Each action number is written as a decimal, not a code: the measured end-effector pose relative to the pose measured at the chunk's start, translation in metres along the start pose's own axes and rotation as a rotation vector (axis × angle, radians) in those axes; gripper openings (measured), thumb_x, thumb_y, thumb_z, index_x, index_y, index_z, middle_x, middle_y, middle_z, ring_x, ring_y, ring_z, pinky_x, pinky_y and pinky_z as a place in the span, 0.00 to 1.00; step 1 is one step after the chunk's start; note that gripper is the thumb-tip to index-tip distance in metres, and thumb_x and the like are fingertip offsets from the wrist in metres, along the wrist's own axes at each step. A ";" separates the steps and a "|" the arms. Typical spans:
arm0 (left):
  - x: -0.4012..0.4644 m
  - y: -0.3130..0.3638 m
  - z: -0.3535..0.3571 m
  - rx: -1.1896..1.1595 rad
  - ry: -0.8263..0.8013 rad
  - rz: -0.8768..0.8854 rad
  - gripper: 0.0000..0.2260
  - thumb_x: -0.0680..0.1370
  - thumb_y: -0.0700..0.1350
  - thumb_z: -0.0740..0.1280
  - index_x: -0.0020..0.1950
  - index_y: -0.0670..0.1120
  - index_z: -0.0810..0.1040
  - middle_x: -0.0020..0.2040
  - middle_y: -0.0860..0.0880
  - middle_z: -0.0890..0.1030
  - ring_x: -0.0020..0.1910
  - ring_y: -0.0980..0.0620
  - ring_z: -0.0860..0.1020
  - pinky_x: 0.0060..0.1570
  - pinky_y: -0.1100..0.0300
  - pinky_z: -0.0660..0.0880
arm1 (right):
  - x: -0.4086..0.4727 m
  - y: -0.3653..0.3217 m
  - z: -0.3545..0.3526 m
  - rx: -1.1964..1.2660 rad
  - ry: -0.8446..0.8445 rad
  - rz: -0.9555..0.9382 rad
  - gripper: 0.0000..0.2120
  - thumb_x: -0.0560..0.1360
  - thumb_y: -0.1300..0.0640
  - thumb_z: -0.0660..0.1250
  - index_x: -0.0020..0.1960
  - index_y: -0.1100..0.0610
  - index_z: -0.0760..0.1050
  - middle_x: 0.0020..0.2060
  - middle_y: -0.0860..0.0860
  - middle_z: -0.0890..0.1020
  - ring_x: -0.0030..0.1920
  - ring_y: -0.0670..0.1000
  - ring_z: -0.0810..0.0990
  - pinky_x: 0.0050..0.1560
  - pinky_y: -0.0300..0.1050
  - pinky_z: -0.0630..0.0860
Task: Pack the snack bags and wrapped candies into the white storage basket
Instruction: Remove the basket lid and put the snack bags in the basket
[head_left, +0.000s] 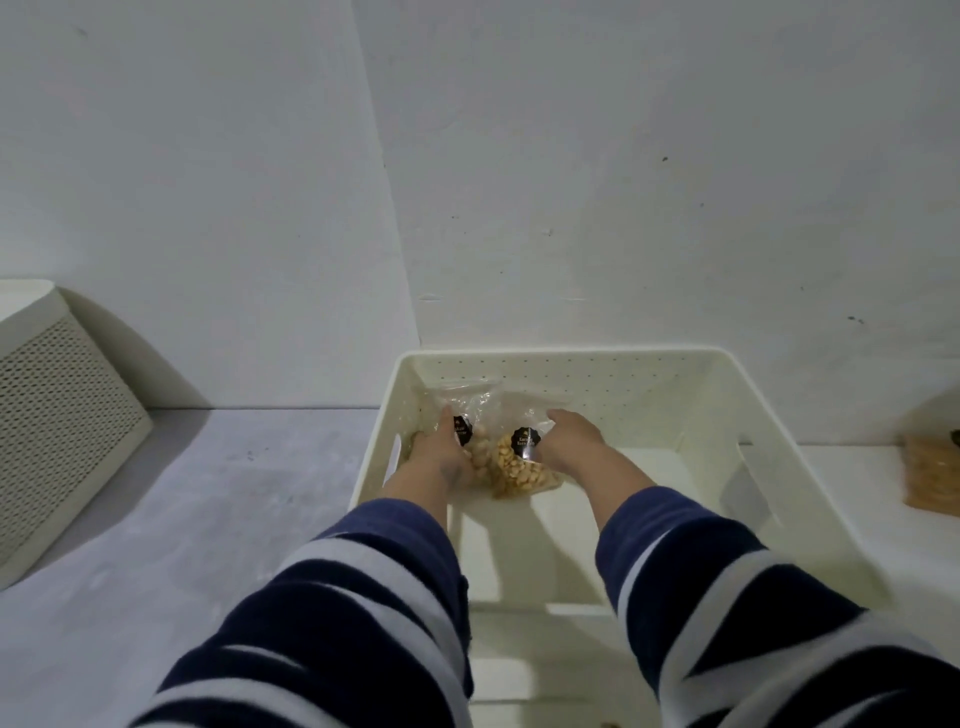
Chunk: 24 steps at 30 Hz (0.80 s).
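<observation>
- White basket (810, 499) sits right of centre, against the wall.
- Both hands inside it, at its far-left corner.
- Left hand (441, 457) closed around a clear snack bag (475, 441) with a black label.
- Right hand (571, 441) gripping a second snack bag (519, 475) just beside the first, the two bags touching.
- Third bag (930, 478) on the table at the right edge, outside the basket.
- Another perforated bin (62, 415) at far left.

A pale grey surface (218, 499) is running up to the wall, carrying the white storage basket (810, 519) at its middle. A perforated white bin (62, 415) is sitting at the left edge, well apart from the basket. A snack bag (930, 475) is lying at the far right, near the basket's right wall.
</observation>
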<state>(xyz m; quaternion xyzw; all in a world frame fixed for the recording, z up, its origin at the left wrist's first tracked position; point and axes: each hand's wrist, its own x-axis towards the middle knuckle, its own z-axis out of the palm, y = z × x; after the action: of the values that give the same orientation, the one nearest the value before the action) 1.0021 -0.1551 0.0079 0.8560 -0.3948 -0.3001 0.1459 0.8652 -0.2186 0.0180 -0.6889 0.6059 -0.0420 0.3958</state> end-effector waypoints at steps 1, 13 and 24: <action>-0.009 0.004 -0.006 0.064 -0.014 0.016 0.33 0.78 0.40 0.62 0.78 0.54 0.51 0.69 0.41 0.66 0.65 0.42 0.70 0.63 0.54 0.71 | -0.009 -0.001 -0.006 -0.077 -0.022 -0.026 0.29 0.78 0.62 0.63 0.76 0.55 0.58 0.74 0.53 0.65 0.71 0.55 0.67 0.66 0.44 0.68; -0.184 0.056 -0.012 0.508 -0.105 0.460 0.24 0.79 0.52 0.64 0.74 0.52 0.65 0.74 0.49 0.66 0.74 0.47 0.63 0.74 0.48 0.57 | -0.213 0.031 -0.085 -0.644 -0.110 -0.183 0.28 0.79 0.48 0.62 0.76 0.52 0.60 0.76 0.50 0.60 0.74 0.54 0.62 0.73 0.48 0.58; -0.332 0.121 0.070 0.545 -0.160 0.680 0.22 0.80 0.50 0.63 0.73 0.49 0.66 0.72 0.49 0.68 0.72 0.47 0.65 0.72 0.54 0.61 | -0.355 0.165 -0.146 -0.501 -0.063 0.089 0.28 0.80 0.50 0.62 0.77 0.53 0.59 0.71 0.53 0.69 0.60 0.57 0.78 0.52 0.46 0.71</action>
<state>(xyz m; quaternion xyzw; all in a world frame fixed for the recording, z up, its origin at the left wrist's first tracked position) 0.7184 0.0191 0.1446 0.6587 -0.7288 -0.1851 -0.0257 0.5615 0.0248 0.1695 -0.7391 0.6143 0.1486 0.2328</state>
